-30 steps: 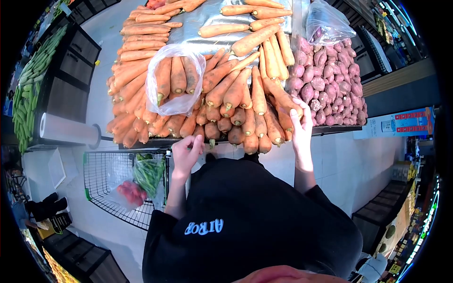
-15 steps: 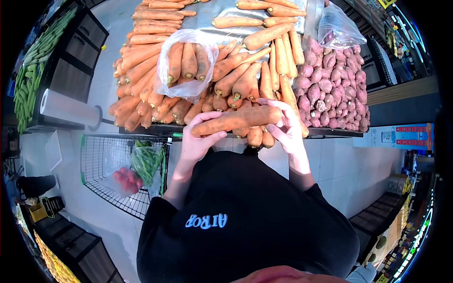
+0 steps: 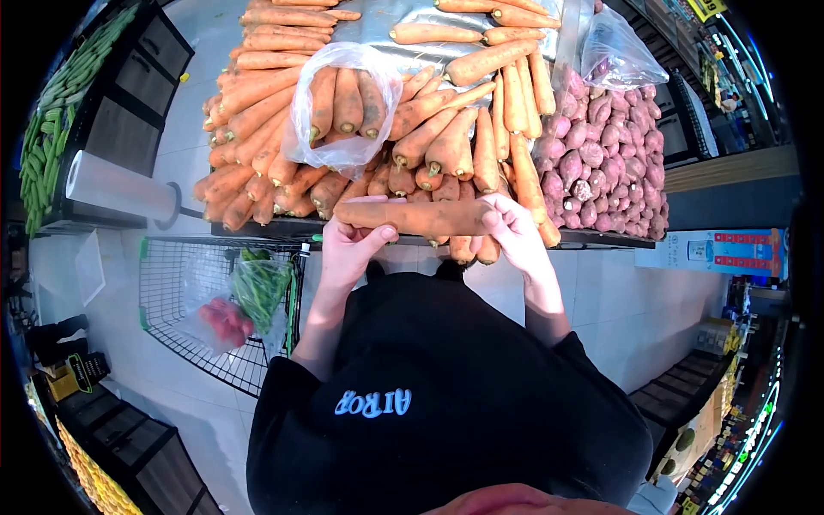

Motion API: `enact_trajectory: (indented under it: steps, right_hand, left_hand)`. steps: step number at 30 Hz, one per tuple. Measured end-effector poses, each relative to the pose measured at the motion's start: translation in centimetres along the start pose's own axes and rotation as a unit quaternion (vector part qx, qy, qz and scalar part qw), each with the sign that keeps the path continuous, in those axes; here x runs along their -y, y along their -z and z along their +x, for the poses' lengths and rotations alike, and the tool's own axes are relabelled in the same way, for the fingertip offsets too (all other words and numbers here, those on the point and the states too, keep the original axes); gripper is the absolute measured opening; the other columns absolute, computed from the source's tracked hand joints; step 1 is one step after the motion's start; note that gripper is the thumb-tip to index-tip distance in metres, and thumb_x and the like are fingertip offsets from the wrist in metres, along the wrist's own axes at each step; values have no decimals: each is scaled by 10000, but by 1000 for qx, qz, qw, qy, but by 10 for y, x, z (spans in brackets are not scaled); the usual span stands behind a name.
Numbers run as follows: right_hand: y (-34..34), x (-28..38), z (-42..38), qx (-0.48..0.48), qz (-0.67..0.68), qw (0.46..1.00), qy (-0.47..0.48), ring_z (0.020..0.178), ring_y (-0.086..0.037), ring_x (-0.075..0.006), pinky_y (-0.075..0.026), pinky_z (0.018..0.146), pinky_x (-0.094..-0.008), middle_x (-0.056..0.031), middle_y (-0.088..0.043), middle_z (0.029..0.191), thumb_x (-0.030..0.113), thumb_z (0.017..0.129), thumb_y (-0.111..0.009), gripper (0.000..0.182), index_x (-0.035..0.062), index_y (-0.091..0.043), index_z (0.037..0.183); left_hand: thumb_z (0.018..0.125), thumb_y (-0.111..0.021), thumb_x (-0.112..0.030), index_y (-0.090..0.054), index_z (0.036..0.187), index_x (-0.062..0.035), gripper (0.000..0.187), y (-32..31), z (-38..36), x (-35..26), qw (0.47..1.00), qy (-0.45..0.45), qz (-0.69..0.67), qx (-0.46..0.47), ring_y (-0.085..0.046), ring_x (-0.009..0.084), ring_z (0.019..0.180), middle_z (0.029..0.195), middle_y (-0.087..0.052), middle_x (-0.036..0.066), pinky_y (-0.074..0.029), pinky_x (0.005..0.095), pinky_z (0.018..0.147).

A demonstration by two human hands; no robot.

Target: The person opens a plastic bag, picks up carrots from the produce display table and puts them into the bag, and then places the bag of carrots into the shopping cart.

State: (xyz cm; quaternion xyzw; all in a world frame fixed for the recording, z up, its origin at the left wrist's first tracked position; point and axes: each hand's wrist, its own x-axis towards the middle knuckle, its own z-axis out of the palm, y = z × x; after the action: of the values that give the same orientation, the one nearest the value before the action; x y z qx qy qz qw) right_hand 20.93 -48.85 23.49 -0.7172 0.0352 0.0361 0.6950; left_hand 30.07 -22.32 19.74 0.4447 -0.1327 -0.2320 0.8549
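Observation:
A large carrot [image 3: 421, 218] with dark soil marks lies level across both hands, close to my body. My left hand [image 3: 350, 246] grips its left end, thumb on the near side. The other end is pinched by my right hand [image 3: 511, 230]. Just beyond, a pile of carrots [image 3: 257, 112] fills the display stand, partly hidden behind the held one. On that pile sits a clear plastic bag [image 3: 302, 129] with its mouth spread open; several carrots show through it.
Purple sweet potatoes [image 3: 601, 163] are heaped at the right, under another plastic bag [image 3: 620, 56]. A shopping cart [image 3: 206, 352] with bagged red and green produce stands at the left. Beside the stand is a bag roll [image 3: 120, 189]. Green beans [image 3: 60, 120] lie on the far-left shelf.
The carrot has shifted slightly left and turned from a tilt to nearly level. Both hands have moved with it and keep hold of its ends.

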Motion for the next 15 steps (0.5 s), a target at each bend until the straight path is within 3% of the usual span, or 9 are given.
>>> enact_trajectory:
  steps: [1,4,5,10,14,15]
  right_hand:
    - [-5,-1,0,-1,13,1000,8,622,-606,-92,-469,562,-217,-48,-667,751,374,1065,-462,430,-2,-647,968]
    - [-15,7,-6,-40,50,995,-81,422,-502,-105,-387,422,-228,-57,-611,586,539,1058,-334,677,12,-653,776]
    - [-13,-9,-6,-65,10,994,-90,359,-454,-117,-336,360,-239,-68,-584,529,613,1042,-234,806,21,-634,668]
    - [-12,-19,-12,-90,43,988,-114,398,-477,-102,-367,400,-228,-63,-582,539,578,1050,-288,745,14,-636,711]
    - [-21,-14,-12,-58,90,994,31,532,-554,-97,-434,509,-216,-64,-635,692,413,1060,-447,483,-6,-643,921]
    - [-24,-10,-13,-86,72,993,35,562,-564,-97,-442,532,-218,-60,-638,734,358,1048,-486,399,-9,-630,985]
  left_hand:
    - [880,-713,32,-552,1269,48,421,1,0,3,1000,5,3,-2,-673,158,991,1198,-674,158,-580,296,830]
    - [892,-701,27,-555,1283,45,418,4,1,10,1000,8,14,-3,-673,153,978,1150,-684,127,-584,290,811]
    - [895,-698,26,-556,1288,44,417,3,2,11,1000,9,18,-3,-673,152,976,1131,-687,115,-584,288,807]
    - [904,-686,18,-563,1279,41,396,-4,7,12,999,26,21,-19,-671,143,959,1080,-685,82,-586,292,799]
    - [904,-689,11,-578,1261,40,375,-5,9,17,999,38,24,-18,-672,143,949,1061,-686,78,-589,291,789]
    - [904,-690,10,-585,1247,39,360,-4,10,19,999,43,30,-10,-677,146,942,1050,-693,81,-589,290,791]
